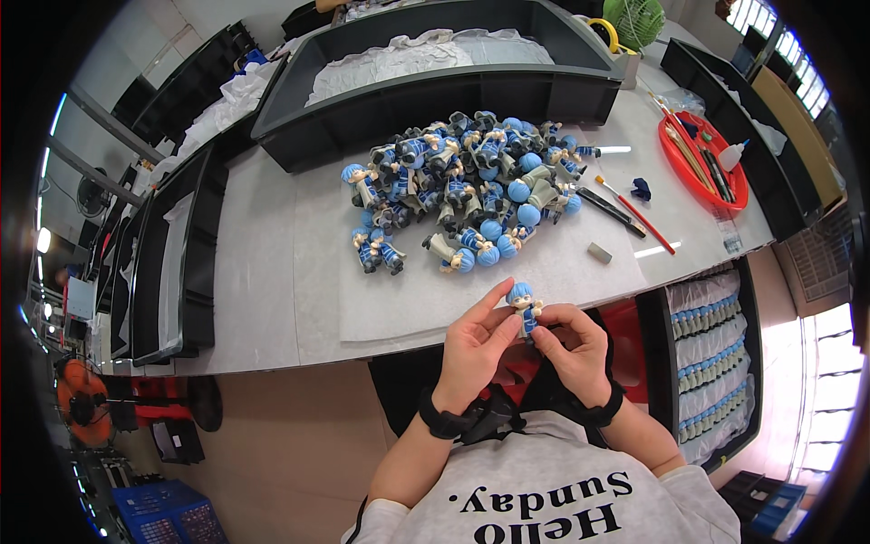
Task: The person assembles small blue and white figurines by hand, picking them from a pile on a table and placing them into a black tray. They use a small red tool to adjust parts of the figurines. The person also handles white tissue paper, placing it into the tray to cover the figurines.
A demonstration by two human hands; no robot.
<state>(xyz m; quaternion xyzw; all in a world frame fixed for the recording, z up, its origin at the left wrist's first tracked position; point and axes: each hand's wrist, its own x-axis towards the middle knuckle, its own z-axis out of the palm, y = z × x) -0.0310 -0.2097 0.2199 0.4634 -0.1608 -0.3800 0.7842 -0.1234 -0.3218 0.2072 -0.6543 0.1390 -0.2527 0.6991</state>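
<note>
Head view: both hands meet at the near edge of the table (pixel 272 299), over the lap. Left hand (pixel 473 349) and right hand (pixel 573 349) share one small figurine (pixel 523 306) with blue hair and a blue outfit. Left grip: thumb and forefinger clamped on its left side, forefinger stretched up beside the head. Right grip: fingertips closed on the lower body from the right. Figurine upright, head up, held just above the near edge of a white mat (pixel 471 290).

Pile of matching figurines (pixel 462 186) lies on the mat, far of the hands, well apart from them. Right of the pile: a thin red-handled brush (pixel 634 213), a dark tool (pixel 609 207) beside it, a small grey block (pixel 599 253). Far right: red tray (pixel 675 154) with tools and a small white bottle (pixel 733 155). Far centre: large dark bin (pixel 435 100) lined with white sheet. Near right, below table level: crate (pixel 654 363) with rows of finished figurines in trays. Black bands on both wrists.
</note>
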